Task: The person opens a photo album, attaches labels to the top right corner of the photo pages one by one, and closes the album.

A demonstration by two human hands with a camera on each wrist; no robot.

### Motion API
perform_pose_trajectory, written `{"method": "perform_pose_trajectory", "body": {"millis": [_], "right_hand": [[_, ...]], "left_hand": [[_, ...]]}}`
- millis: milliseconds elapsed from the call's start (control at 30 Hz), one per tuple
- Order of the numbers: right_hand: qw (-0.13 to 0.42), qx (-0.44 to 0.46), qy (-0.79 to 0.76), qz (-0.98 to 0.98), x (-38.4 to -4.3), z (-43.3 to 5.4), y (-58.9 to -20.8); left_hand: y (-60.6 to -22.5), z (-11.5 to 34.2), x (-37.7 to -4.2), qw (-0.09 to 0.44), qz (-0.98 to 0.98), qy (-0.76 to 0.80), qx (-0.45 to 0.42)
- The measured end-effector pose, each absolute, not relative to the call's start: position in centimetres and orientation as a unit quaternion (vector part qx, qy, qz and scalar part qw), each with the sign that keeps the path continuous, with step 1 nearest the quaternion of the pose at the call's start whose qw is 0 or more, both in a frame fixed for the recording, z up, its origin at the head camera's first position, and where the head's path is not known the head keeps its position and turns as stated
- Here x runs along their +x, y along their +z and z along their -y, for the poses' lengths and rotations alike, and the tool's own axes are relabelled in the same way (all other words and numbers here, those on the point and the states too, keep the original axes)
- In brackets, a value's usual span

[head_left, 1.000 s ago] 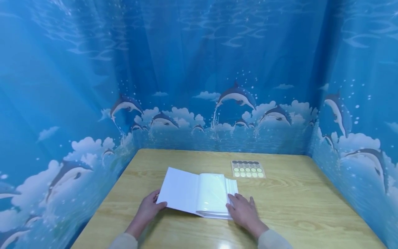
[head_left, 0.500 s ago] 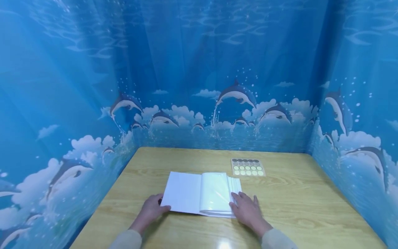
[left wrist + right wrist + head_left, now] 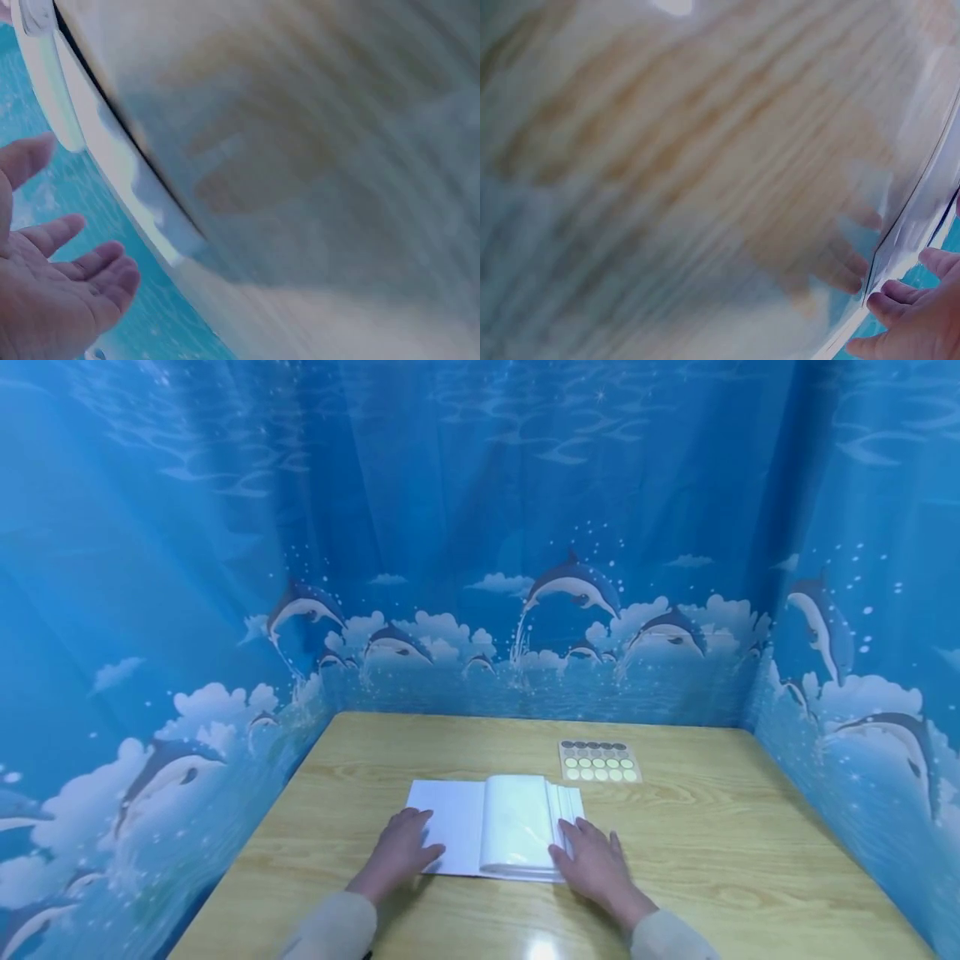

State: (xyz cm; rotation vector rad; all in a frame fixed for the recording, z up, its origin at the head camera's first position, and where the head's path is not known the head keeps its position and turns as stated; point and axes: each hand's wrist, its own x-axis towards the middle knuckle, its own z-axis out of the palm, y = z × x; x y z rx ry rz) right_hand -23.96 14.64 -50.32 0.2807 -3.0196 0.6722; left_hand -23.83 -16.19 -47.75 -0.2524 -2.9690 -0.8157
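Observation:
A white album (image 3: 514, 820) with clear plastic sleeves lies spread on the wooden table (image 3: 697, 827). Its left cover (image 3: 459, 827) is down flat, while the sleeves bulge up in a curve toward the spine. Over the cover's left edge is my left hand (image 3: 401, 850), fingers spread and loosely bent. In the left wrist view that hand (image 3: 64, 292) holds nothing, close to the album's pale edge (image 3: 127, 176). My right hand (image 3: 596, 867) rests its fingertips on the stepped page edges at the right. The right wrist view has its relaxed fingers (image 3: 900, 296) right at that edge.
A sheet of round stickers (image 3: 600, 762), dark in the back row and pale yellow in front, lies behind the album to the right. Blue curtains (image 3: 465, 568) printed with dolphins enclose the table at the back and both sides.
The left cover, tilted up in my left hand earlier, has come down flat. My left hand has let go of its edge and moved right, over the cover. The right hand stays at the pages.

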Motion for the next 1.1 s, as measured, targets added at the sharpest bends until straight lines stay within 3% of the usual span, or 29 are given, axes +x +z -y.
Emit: {"method": "perform_pose_trajectory", "body": {"millis": [333,1100], "right_hand": [[0.026,0.098,0.266,0.959,-24.4,-14.5,-50.2],[0.007,0.083,0.283,0.955,-24.4,-14.1,-50.5]], "left_hand": [[-48.3,11.6,-25.0,0.008,0.935,-0.308,-0.174],[-49.8,8.3,-24.7,-0.032,0.944,-0.291,-0.151]]}}
